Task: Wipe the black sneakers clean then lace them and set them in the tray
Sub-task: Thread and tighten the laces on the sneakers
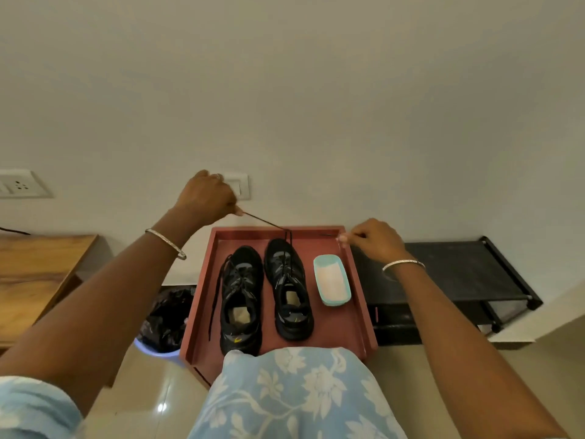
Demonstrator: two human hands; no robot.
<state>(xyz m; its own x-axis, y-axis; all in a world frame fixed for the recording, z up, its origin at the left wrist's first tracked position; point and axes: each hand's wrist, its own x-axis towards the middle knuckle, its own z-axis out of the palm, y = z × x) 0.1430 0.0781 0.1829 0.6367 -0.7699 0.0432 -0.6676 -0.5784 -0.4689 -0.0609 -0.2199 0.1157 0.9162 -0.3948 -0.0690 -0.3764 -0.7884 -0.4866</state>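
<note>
Both black sneakers (242, 299) stand in the red tray (335, 327), toes toward its far rim. The left hand (207, 194) has its grip pinching a lace (262, 220) of the right sneaker (289, 286), taut beyond the tray's far-left corner. The right hand (375, 239) pinches the other end (barely visible) at the far-right corner.

Left sneaker (241, 299) heel: behind floral cloth (297, 391)
Tray (335, 327) near rim: behind same cloth
Wall socket (19, 183): cut by left edge
</note>
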